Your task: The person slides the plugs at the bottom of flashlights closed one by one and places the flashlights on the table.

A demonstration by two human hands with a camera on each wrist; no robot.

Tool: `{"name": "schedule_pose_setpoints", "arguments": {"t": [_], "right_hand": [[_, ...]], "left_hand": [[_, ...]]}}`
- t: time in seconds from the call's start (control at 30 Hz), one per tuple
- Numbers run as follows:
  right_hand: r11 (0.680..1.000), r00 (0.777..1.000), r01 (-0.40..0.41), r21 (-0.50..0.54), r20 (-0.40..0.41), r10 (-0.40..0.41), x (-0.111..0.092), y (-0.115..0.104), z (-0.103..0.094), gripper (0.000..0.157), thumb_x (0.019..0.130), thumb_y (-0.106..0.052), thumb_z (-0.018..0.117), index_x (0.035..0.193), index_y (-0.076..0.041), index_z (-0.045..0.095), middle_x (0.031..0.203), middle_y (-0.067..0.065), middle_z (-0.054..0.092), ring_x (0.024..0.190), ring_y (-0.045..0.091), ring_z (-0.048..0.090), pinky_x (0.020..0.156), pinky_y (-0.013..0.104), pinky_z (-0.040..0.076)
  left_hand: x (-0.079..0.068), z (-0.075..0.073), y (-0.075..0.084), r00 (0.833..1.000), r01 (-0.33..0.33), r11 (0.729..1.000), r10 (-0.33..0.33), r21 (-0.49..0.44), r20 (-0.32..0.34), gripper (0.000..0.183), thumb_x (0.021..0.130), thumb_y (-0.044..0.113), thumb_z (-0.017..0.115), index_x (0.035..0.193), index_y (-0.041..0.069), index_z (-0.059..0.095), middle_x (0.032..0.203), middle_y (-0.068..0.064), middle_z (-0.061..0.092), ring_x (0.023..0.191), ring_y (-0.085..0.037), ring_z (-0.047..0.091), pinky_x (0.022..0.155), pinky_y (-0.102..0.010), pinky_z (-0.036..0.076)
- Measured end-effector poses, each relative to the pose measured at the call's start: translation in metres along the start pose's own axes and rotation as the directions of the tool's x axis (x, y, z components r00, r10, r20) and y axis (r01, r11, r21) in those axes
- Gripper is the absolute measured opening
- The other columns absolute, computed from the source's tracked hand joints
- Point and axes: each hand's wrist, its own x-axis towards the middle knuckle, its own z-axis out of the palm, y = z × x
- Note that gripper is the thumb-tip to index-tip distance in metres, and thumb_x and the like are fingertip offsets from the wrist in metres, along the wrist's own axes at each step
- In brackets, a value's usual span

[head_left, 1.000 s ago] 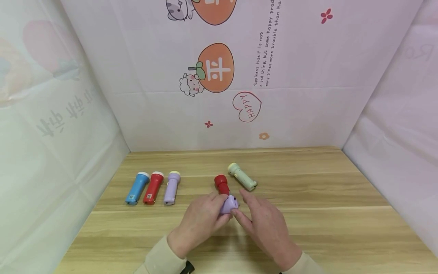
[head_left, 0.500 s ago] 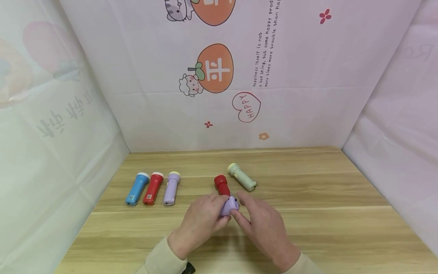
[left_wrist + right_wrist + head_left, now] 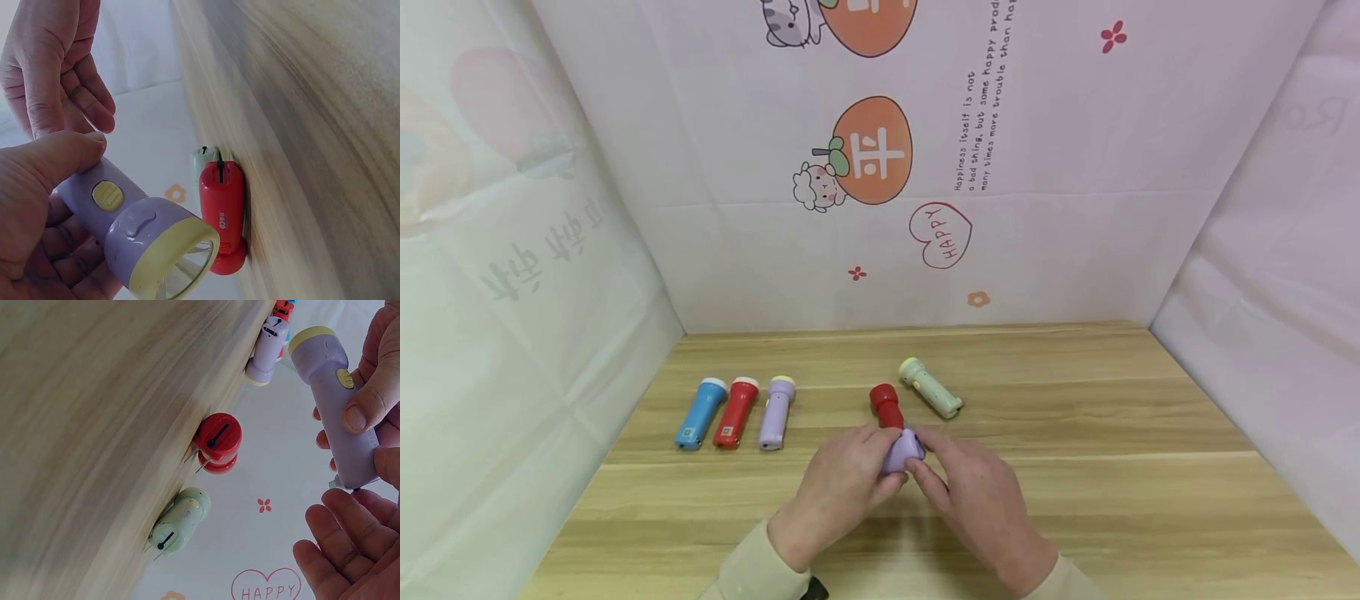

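Pinching a lilac flashlight [image 3: 337,425], left grip [image 3: 844,468] and right grip [image 3: 981,492] sit well off the table's back edge [image 3: 1060,327].

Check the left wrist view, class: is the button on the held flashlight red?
No, the button on the purple flashlight is yellow, like the ring around its lens.

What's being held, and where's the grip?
Purple flashlight: left hand, round the barrel behind the yellow switch. Right hand touches its tail end; whether it grips too is unclear.
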Motion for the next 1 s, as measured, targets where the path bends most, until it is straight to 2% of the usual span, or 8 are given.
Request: {"name": "schedule_pose_setpoints", "arguments": {"t": [0.33, 1.0], "right_hand": [[1.000, 1.000, 0.011, 0.026, -0.019, -0.010, -0.0009, -0.0001, 0.0007, 0.040, 0.087, -0.029, 0.085, 0.122, -0.015, 0.071, 0.101, -0.005, 0.079, 0.082, 0.011, 0.072, 0.064, 0.029, 0.059], [0.999, 0.998, 0.042, 0.034, -0.051, -0.041, -0.0010, 0.0000, 0.0019, 0.039, 0.087, -0.028, 0.084, 0.119, -0.009, 0.074, 0.101, -0.002, 0.080, 0.082, 0.009, 0.073, 0.067, 0.029, 0.060]], "left_hand": [[-0.0002, -0.0016, 0.0012, 0.999, 0.036, 0.999, -0.036, -0.012, 0.022, 0.047, 0.088, 0.031, 0.085, 0.124, 0.006, 0.069, 0.105, -0.003, 0.077, 0.088, -0.012, 0.070, 0.080, -0.031, 0.060], [-0.0019, -0.0019, 0.0029, 0.999, 0.039, 0.999, -0.039, -0.008, -0.011, 0.043, 0.087, 0.028, 0.086, 0.121, 0.006, 0.071, 0.103, -0.003, 0.077, 0.087, -0.011, 0.070, 0.077, -0.029, 0.060]]}}
